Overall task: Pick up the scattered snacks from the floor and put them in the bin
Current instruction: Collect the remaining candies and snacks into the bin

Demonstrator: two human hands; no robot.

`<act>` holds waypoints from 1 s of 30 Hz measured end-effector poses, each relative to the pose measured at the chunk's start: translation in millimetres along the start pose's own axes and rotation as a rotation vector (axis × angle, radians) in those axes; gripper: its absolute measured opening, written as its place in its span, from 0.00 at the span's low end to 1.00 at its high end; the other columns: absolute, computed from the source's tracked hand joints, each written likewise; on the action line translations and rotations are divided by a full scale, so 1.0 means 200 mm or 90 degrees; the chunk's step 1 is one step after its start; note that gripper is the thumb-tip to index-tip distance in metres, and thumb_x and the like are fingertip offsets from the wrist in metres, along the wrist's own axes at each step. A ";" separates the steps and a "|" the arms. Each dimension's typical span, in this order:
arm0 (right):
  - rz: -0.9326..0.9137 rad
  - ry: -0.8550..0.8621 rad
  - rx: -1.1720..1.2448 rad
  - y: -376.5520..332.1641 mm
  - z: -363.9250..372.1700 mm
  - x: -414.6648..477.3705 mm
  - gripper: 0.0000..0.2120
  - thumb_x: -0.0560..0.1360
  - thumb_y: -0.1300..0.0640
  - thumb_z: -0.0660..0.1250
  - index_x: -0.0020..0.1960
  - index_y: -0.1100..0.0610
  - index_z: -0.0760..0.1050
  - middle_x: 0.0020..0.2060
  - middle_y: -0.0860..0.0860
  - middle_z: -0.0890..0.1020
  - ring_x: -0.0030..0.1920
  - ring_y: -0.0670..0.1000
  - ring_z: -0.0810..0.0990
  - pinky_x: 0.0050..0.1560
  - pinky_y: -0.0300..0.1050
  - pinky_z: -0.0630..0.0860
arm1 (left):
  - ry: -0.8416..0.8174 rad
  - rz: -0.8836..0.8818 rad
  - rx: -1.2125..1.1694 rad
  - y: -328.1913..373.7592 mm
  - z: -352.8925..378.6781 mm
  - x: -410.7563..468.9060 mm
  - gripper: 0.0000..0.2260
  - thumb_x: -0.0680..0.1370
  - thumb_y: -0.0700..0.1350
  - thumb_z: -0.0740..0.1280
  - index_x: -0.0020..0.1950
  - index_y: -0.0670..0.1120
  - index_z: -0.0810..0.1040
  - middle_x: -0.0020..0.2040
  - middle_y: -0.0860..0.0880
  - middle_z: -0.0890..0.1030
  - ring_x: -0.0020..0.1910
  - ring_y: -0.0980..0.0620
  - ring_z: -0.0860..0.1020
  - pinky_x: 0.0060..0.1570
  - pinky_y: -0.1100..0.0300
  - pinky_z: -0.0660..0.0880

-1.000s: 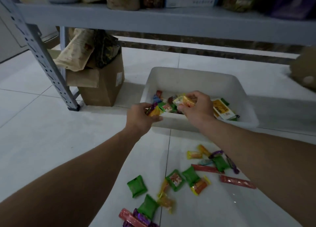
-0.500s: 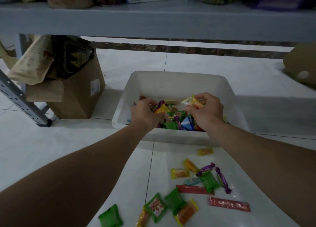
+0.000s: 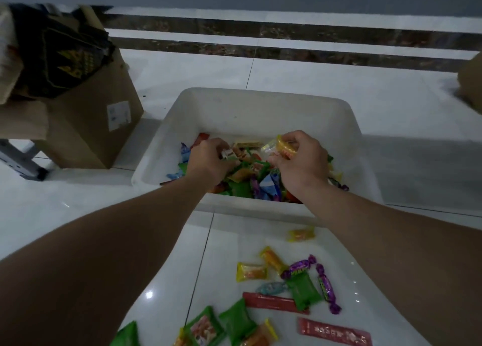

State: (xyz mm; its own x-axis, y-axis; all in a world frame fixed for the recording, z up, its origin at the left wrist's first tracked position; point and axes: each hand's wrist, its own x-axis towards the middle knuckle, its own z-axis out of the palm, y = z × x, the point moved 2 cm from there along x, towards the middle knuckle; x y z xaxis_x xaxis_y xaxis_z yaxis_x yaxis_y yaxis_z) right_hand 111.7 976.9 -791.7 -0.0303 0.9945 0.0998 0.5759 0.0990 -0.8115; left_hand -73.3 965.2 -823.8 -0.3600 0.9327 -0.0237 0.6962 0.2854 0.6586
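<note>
This is the drop step, over the white bin. Next comes letting go, then fetching the floor snacks (many lie just in front of the bin). The left hand curls round a small wrapped snack; the right hand pinches a yellow candy.

White plastic bin upright on floor, part-filled with mixed wrapped snacks. Yellow packet and small white candy held above pile. Loose snacks scattered just before bin: green packets, red sticks, purple twists.
</note>
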 end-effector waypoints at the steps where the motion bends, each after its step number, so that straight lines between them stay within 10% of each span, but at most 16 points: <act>1: -0.002 -0.008 -0.003 0.01 0.02 0.01 0.18 0.70 0.60 0.75 0.58 0.54 0.76 0.48 0.47 0.76 0.47 0.46 0.74 0.48 0.38 0.72 | 0.002 0.001 0.004 -0.01 -0.02 0.00 0.20 0.70 0.49 0.76 0.60 0.46 0.79 0.57 0.48 0.80 0.51 0.51 0.77 0.49 0.62 0.71; 30: -0.299 -0.269 -0.260 -0.46 0.43 -0.64 0.28 0.76 0.44 0.65 0.74 0.50 0.64 0.72 0.46 0.64 0.71 0.48 0.62 0.68 0.43 0.60 | 0.112 -0.083 -0.031 -0.64 -0.76 -0.77 0.24 0.72 0.56 0.72 0.65 0.50 0.75 0.65 0.49 0.76 0.61 0.49 0.75 0.60 0.53 0.73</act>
State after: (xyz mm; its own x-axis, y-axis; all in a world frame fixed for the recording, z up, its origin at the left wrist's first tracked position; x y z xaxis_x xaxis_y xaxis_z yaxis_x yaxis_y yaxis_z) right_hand -7.3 842.7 -779.1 -0.6112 0.7868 0.0859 0.6797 0.5774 -0.4523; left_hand -202.0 751.7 -790.5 -0.5511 0.8343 0.0173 0.6072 0.3867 0.6941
